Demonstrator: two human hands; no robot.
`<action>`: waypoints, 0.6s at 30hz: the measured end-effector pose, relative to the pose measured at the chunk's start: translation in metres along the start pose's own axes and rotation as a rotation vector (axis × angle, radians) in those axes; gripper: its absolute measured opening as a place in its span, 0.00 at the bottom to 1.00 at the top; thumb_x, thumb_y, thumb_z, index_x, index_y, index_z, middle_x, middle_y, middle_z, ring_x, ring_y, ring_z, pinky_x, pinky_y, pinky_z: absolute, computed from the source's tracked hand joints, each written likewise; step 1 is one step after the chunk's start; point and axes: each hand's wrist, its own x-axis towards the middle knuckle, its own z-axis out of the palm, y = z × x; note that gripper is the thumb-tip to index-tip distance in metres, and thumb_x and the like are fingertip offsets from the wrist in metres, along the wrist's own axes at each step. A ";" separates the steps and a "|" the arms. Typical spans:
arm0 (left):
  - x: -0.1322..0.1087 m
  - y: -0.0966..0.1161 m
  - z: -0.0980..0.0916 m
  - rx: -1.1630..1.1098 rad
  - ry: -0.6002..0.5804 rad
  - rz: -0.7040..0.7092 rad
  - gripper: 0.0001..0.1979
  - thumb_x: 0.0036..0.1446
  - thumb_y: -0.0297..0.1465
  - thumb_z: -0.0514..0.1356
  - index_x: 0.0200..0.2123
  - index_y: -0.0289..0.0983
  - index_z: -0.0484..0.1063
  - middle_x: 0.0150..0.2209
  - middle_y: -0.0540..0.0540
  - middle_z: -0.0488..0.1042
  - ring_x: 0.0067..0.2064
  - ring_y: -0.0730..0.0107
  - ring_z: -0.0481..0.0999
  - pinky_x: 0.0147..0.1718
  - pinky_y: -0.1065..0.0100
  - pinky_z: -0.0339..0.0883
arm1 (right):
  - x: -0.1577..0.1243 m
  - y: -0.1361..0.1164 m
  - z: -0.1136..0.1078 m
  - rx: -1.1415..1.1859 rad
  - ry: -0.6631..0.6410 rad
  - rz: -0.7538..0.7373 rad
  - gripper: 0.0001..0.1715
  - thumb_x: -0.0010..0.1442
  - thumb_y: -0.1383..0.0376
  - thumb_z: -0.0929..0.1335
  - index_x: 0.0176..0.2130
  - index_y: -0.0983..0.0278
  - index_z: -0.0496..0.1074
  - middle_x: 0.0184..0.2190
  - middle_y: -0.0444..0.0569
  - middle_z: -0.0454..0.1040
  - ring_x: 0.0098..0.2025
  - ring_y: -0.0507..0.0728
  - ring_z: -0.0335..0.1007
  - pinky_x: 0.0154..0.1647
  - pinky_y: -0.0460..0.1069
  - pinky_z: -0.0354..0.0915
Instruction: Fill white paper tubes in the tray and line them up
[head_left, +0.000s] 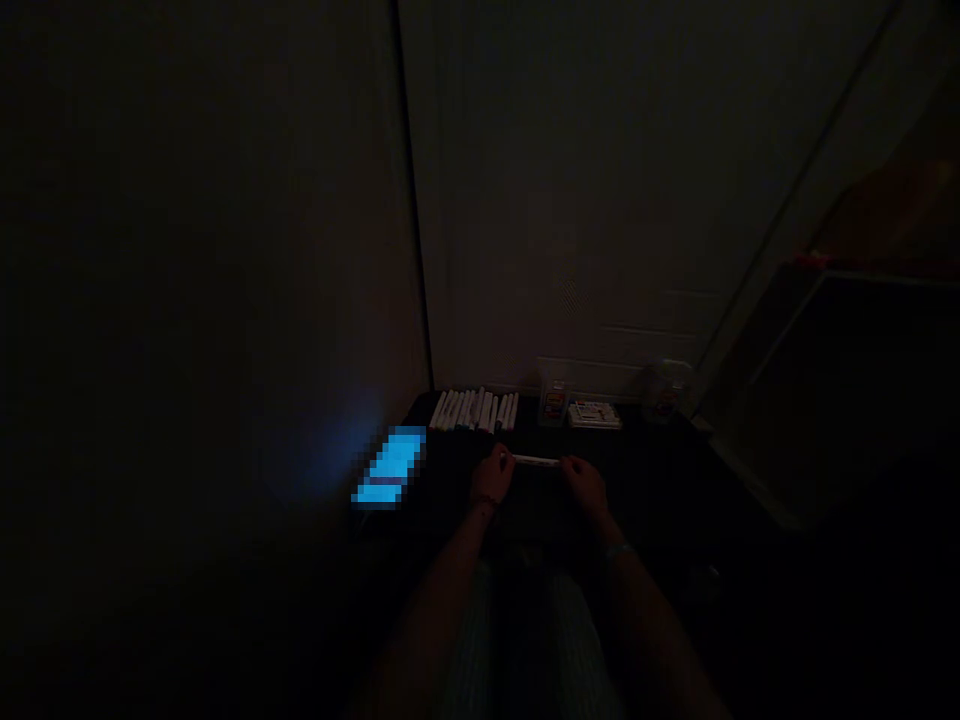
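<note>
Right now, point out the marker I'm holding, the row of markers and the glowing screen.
marker (pixel 536 461): head view, middle of its white barrel.
row of markers (pixel 474 410): head view, middle of the row.
glowing screen (pixel 390 467): head view, centre of the blue patch.

Dim room, likely a home desk (pixel 652 480) corner, plain walls (pixel 600 200), row of markers (pixel 474 410), glowing screen (pixel 390 467)

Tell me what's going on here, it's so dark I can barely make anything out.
In a very dim room, a person holds one white marker level between both hands. The left hand grips one end and the right hand the other, just above a dark surface. Behind it, a row of similar markers lies along the wall, with a flat pack to its right. A glowing blue screen lies off to the left.
</note>
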 end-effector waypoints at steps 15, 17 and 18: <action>-0.004 0.007 -0.006 0.005 -0.008 -0.029 0.11 0.58 0.38 0.46 0.38 0.41 0.64 0.32 0.49 0.73 0.34 0.71 0.72 0.28 0.74 0.56 | -0.001 -0.001 0.000 -0.035 0.006 -0.001 0.26 0.58 0.52 0.53 0.35 0.61 0.72 0.33 0.46 0.73 0.34 0.53 0.67 0.32 0.43 0.56; -0.004 0.007 -0.006 -0.009 -0.006 -0.013 0.11 0.58 0.38 0.46 0.38 0.42 0.64 0.32 0.49 0.73 0.34 0.71 0.72 0.28 0.74 0.56 | 0.000 0.000 0.001 -0.049 0.009 -0.013 0.26 0.58 0.52 0.52 0.36 0.61 0.72 0.33 0.46 0.73 0.35 0.53 0.67 0.32 0.43 0.57; -0.004 0.006 -0.006 -0.016 -0.004 -0.001 0.11 0.59 0.38 0.46 0.38 0.42 0.64 0.32 0.49 0.73 0.34 0.71 0.72 0.28 0.74 0.56 | 0.000 0.001 0.001 -0.050 0.012 -0.017 0.26 0.58 0.52 0.52 0.37 0.60 0.72 0.34 0.46 0.73 0.36 0.53 0.67 0.33 0.43 0.57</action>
